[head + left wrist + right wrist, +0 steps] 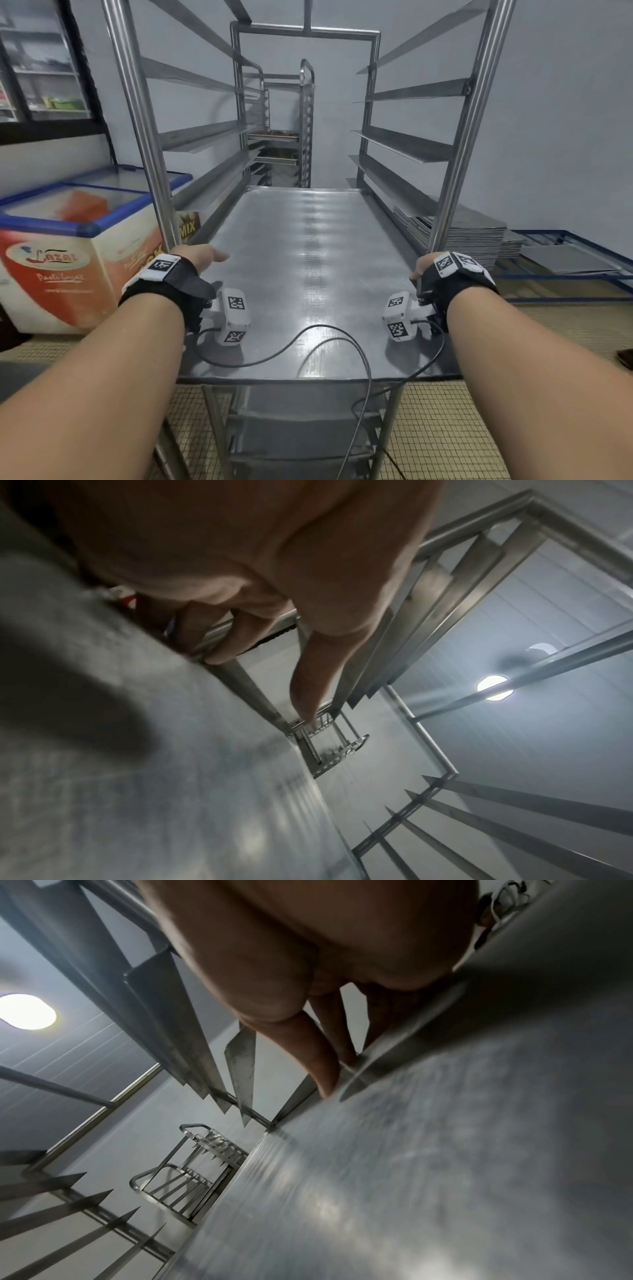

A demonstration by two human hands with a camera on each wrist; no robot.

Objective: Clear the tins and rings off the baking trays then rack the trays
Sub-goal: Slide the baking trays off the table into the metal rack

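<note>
**A:** What is in front of the person?

**B:** A bare metal baking tray (308, 260) lies flat, partly slid into a steel rack (137, 102). Its far end is at twelve o'clock between the rack's side rails, and its near edge juts out toward the person at six o'clock. No tins or rings are on it.

**A:** Where are the hands?

**B:** The left hand (202, 257) is at the tray's left edge, about nine o'clock. In the left wrist view its fingers (240, 631) curl around that edge and the thumb lies straight along the top. The right hand (423, 265) is at the right edge, about three o'clock. In the right wrist view the thumb lies along the rim with the fingers (332, 1031) tucked below, so it seems to hold the edge too, though less plainly.

**A:** What step is this?

**B:** Most likely racking: pushing the tray home along the rails.

**A:** How should it be done well?

**B:** Keep both sides level and advance them evenly so the tray does not skew and jam. The fingers under the edges sit close to the uprights; I would shift them toward the near edge before they meet the posts. The wrist-camera cables (274, 353) lie on the tray at six o'clock and should be kept from snagging.

**A:** Anything else nearby?

**B:** A stack of trays (479, 236) at two o'clock and a chest freezer (68, 246) at nine o'clock.
</note>
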